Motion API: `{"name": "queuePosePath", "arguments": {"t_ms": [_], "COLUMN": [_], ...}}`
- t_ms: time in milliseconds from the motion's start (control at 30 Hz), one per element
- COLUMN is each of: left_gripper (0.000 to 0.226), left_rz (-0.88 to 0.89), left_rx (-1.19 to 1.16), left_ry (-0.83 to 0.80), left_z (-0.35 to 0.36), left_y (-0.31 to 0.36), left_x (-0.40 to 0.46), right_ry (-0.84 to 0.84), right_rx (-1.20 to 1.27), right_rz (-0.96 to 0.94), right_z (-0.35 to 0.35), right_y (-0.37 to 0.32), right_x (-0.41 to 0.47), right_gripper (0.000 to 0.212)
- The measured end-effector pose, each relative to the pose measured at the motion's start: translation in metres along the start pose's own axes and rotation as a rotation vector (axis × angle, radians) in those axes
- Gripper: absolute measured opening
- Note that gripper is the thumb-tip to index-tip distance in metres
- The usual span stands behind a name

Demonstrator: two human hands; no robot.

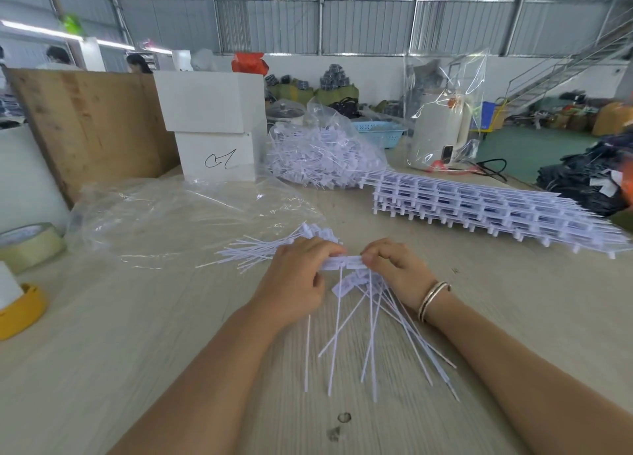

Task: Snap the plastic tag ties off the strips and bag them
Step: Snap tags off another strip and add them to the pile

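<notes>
Here the left hand (297, 276) and right hand (394, 269) both pinch a short white strip (344, 262) between them just above the tabletop (171, 334), fingers curled round its ends. Loose tag ties (373, 334) fan out beneath it. More ties (260, 250) lie behind the left hand, stacked strips (479, 208) far right, and a filled clear bag (322, 156) beyond.

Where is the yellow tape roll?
In the head view, the yellow tape roll sits at the table's far left edge, nearer than the pale tape roll and left of the left hand.
</notes>
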State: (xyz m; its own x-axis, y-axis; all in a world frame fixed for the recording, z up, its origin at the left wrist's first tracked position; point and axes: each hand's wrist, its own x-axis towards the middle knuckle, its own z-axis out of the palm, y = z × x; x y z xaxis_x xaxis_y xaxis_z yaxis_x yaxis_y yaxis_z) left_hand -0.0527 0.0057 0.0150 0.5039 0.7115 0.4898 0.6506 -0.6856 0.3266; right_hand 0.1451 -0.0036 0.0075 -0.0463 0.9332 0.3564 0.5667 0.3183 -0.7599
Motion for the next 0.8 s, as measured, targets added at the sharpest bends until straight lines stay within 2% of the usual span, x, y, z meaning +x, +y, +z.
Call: {"name": "queuePosePath", "arguments": {"t_ms": [100,267,400,533,667,800], "left_gripper": [0.037,0.012,0.009,0.017,0.018,0.014], "left_rz": [0.008,-0.022,0.016,0.052,0.042,-0.066], "left_rx": [0.063,0.086,0.121,0.120,0.012,-0.135], "left_ry": [-0.052,0.087,0.109,0.104,0.109,0.065], "left_z": [0.007,0.006,0.007,0.008,0.007,0.012], "left_y": [0.001,0.005,0.008,0.006,0.005,0.003], "left_x": [0.001,0.004,0.005,0.006,0.007,0.006], "right_ry": [0.004,-0.052,-0.125,-0.121,-0.121,-0.107], "right_rx": [-0.010,0.029,-0.010,0.020,0.006,-0.057], "right_rz": [0.000,0.042,-0.076,-0.088,-0.111,-0.154], "right_z": [0.000,0.001,0.001,0.000,-0.001,-0.002], "right_y": [0.003,-0.004,-0.007,-0.004,-0.004,-0.003], "right_x": [0.000,-0.001,-0.001,-0.001,-0.002,-0.004], "right_gripper": [0.017,0.023,0.022,0.012,0.011,0.017]}}
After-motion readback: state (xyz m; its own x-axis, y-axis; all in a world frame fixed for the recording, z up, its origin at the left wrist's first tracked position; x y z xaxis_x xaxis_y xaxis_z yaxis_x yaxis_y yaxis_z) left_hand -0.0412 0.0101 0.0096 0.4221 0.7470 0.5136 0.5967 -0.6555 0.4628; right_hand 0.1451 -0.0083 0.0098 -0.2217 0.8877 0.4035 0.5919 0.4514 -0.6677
